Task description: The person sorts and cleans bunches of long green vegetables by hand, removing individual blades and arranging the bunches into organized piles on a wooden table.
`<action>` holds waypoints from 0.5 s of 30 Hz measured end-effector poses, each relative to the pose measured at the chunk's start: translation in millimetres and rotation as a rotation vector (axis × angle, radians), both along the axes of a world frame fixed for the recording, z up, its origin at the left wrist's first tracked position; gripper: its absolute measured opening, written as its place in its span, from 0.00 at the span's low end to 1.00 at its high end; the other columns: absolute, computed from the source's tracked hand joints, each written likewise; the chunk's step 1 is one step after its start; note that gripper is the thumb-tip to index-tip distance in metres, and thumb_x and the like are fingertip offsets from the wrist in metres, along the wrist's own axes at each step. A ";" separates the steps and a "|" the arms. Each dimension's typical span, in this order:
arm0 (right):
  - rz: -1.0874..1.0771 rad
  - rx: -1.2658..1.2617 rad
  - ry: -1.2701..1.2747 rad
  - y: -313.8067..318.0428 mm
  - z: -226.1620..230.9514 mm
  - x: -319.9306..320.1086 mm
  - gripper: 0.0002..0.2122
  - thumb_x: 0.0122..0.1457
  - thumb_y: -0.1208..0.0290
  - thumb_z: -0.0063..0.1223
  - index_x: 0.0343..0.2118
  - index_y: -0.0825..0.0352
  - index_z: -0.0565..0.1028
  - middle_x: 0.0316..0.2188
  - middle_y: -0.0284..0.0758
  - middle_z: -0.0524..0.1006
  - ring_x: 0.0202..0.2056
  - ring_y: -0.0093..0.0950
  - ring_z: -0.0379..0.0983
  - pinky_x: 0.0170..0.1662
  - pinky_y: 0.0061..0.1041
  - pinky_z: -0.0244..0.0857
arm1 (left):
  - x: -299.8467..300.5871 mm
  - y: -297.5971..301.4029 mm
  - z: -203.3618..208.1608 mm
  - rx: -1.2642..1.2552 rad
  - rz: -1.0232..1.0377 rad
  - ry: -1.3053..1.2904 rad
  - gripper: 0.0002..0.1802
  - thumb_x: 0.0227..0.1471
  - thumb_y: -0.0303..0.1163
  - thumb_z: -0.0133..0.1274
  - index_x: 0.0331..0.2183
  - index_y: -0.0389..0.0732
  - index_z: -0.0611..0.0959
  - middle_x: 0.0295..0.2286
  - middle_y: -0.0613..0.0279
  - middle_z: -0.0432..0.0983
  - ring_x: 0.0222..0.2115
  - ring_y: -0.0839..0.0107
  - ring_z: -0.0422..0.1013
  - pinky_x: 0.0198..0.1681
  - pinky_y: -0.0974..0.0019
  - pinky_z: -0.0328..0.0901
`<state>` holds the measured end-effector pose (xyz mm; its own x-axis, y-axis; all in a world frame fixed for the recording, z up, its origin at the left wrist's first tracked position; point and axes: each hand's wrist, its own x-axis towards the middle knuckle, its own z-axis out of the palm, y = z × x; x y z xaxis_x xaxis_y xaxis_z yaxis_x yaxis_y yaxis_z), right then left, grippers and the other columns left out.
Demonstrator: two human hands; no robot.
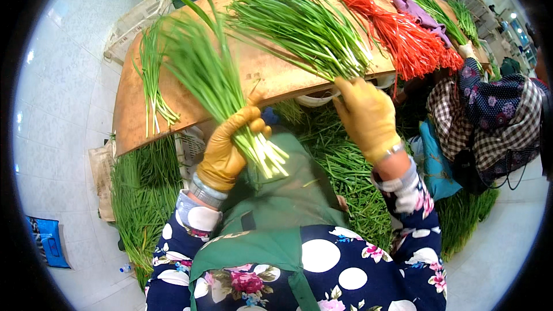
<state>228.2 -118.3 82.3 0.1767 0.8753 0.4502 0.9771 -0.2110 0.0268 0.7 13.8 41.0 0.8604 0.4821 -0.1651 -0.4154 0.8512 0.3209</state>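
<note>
My left hand (230, 150), in a yellow rubber glove, is wrapped round a bunch of garlic chives (210, 72). The white stem ends stick out below the fist, and the green leaves fan up and left, blurred by motion. My right hand (368, 118), gloved in yellow too, is at the table's near edge by the white ends of a larger chive pile (299, 29). Its fingers are pinched where a few stalks run into them; the fingertips are partly hidden. A small bunch of chives (151, 80) lies at the table's left end.
On the wooden table (271, 75), red plastic strips (397, 34) and a purple cloth (420, 17) lie to the right. Loose chives (357, 178) heap below. A white crate (138, 20) stands behind the left end. Another person's patterned sleeve (495, 98) is at right.
</note>
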 end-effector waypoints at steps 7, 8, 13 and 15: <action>-0.128 -0.064 -0.189 31.3 -36.9 36.5 0.05 0.48 0.69 0.56 0.20 0.61 0.73 0.21 0.37 0.73 0.26 0.37 0.75 0.28 0.34 0.69 | 1.9 3.8 -22.1 -0.047 0.022 0.101 0.12 0.56 0.27 0.53 0.43 0.35 0.76 0.33 0.60 0.76 0.30 0.70 0.74 0.39 0.63 0.72; -0.124 -0.027 -0.178 29.8 -37.5 35.9 0.07 0.47 0.67 0.59 0.20 0.61 0.72 0.21 0.38 0.72 0.25 0.38 0.74 0.28 0.35 0.68 | 2.1 3.0 -24.1 -0.025 0.029 0.125 0.12 0.56 0.27 0.53 0.43 0.35 0.76 0.34 0.60 0.77 0.30 0.70 0.75 0.39 0.62 0.72; -0.053 -0.117 0.425 15.6 -21.1 -10.7 0.08 0.52 0.64 0.59 0.26 0.63 0.76 0.23 0.42 0.75 0.26 0.40 0.74 0.29 0.36 0.66 | -6.4 -4.6 -28.0 0.049 0.046 0.306 0.11 0.55 0.25 0.53 0.42 0.36 0.77 0.33 0.59 0.79 0.32 0.68 0.77 0.38 0.64 0.74; 0.077 -0.067 0.605 1.6 -21.6 -33.2 0.07 0.51 0.68 0.60 0.25 0.66 0.75 0.20 0.39 0.73 0.22 0.34 0.71 0.27 0.30 0.65 | -4.1 -12.1 -19.5 0.101 0.038 0.432 0.12 0.54 0.25 0.55 0.42 0.37 0.77 0.37 0.56 0.79 0.33 0.68 0.77 0.37 0.66 0.75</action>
